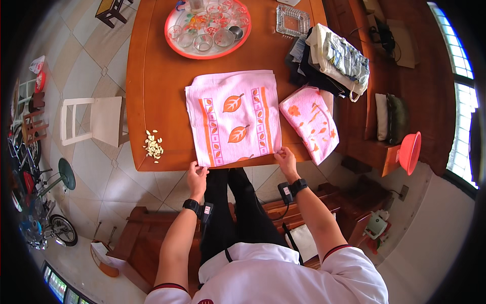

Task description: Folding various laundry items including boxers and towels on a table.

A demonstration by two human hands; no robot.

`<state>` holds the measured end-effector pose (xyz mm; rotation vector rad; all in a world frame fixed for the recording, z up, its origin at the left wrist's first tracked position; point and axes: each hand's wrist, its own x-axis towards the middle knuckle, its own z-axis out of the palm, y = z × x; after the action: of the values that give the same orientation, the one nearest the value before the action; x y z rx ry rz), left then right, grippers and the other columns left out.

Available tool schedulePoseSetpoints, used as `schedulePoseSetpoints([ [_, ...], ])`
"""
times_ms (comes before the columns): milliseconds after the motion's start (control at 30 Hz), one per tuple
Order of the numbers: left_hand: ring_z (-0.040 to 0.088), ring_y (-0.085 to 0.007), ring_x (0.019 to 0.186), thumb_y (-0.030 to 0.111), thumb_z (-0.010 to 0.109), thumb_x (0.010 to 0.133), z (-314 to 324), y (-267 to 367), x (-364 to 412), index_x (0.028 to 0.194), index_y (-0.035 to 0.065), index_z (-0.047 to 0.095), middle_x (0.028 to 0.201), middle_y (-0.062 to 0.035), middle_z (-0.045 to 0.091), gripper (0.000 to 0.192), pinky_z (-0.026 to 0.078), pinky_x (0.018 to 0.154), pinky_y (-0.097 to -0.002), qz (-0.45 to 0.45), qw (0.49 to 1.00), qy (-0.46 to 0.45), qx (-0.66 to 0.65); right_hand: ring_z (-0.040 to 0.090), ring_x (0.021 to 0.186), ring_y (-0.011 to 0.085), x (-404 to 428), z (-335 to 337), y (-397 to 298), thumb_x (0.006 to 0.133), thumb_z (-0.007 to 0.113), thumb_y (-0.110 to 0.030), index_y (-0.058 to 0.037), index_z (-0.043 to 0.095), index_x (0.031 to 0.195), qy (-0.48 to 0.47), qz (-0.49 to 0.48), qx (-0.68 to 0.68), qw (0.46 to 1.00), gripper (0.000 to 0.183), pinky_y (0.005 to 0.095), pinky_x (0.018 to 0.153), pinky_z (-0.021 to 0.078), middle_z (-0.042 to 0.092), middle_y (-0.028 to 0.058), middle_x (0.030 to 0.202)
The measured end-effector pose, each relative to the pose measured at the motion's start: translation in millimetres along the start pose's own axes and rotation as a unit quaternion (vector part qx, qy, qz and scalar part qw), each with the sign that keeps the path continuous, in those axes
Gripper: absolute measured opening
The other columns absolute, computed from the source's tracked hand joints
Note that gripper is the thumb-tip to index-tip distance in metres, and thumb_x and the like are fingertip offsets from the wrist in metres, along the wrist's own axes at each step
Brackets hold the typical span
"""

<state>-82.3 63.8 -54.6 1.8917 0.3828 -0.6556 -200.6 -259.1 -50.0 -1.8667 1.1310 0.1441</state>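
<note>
A pink towel with orange leaf prints [243, 117] lies folded and fairly flat at the front of the wooden table [171, 98]. Its near left corner is pinched by my left hand [197, 178] at the table's front edge. Fingers of my right hand [286, 161] grip the near right corner. Just to the right, a second pink towel with orange flowers [313, 121] lies folded, partly over the table edge. Behind that one stands a stack of folded clothes [338, 60].
A red-rimmed round tray [171, 43] with several glasses stands at the back, and a square glass dish [292, 21] to its right. Small pale pieces [153, 146] lie scattered near the front left corner. Left of the table is a white chair [106, 117].
</note>
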Motion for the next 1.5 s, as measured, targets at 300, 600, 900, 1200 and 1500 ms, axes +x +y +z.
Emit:
schedulePoseSetpoints([
  [300, 0.062, -0.0184, 0.086, 0.005, 0.067, 0.081, -29, 37, 3, 0.086, -0.0031, 0.061, 0.098, -0.0109, 0.058, 0.012, 0.051, 0.071, -0.0293, 0.137, 0.975, 0.011, 0.174, 0.063, 0.075, 0.0181, 9, -42, -40, 0.081, 0.067, -0.015, 0.0023, 0.062, 0.094, -0.037, -0.068, -0.01, 0.997, 0.022, 0.0298, 0.065, 0.0494, 0.064, 0.0107, 0.085],
  [600, 0.054, -0.007, 0.082, 0.008, 0.054, 0.094, -93, 189, -48, 0.101, -0.0006, 0.05, 0.094, -0.002, 0.055, 0.011, 0.043, 0.074, -0.0203, 0.203, 0.971, -0.113, -0.048, 0.057, 0.07, 0.0052, -35, -141, -182, 0.092, 0.058, -0.018, -0.0014, 0.057, 0.102, -0.074, -0.159, 0.12, 0.977, 0.02, 0.0183, 0.056, 0.0431, 0.062, 0.0019, 0.082],
  [900, 0.055, -0.0058, 0.077, 0.007, 0.063, 0.088, -130, 298, -83, 0.105, 0.0004, 0.052, 0.081, -0.004, 0.062, 0.021, 0.044, 0.07, -0.0205, 0.261, 0.963, -0.039, -0.049, 0.063, 0.061, 0.0121, -57, -177, -270, 0.09, 0.058, -0.005, -0.0024, 0.05, 0.091, -0.011, -0.236, 0.217, 0.947, 0.009, 0.0205, 0.046, 0.0472, 0.064, 0.0071, 0.075],
  [1200, 0.056, -0.0071, 0.081, 0.008, 0.059, 0.091, -122, 339, -48, 0.108, -0.0002, 0.053, 0.084, -0.0046, 0.062, 0.02, 0.043, 0.075, -0.0198, 0.313, 0.948, -0.036, -0.052, 0.059, 0.061, 0.0053, -26, -174, -303, 0.091, 0.059, -0.01, -0.0004, 0.06, 0.101, 0.037, -0.278, 0.174, 0.944, 0.014, 0.0173, 0.049, 0.0401, 0.065, 0.0031, 0.075],
  [1500, 0.059, -0.0089, 0.087, 0.005, 0.06, 0.089, -132, 330, -57, 0.103, -0.0008, 0.057, 0.091, -0.0056, 0.065, 0.015, 0.045, 0.077, -0.022, 0.353, 0.935, -0.036, -0.008, 0.052, 0.065, 0.003, -30, -171, -276, 0.089, 0.061, -0.006, -0.0004, 0.062, 0.095, 0.046, -0.303, 0.257, 0.916, 0.009, 0.0167, 0.056, 0.0398, 0.062, 0.0004, 0.081],
])
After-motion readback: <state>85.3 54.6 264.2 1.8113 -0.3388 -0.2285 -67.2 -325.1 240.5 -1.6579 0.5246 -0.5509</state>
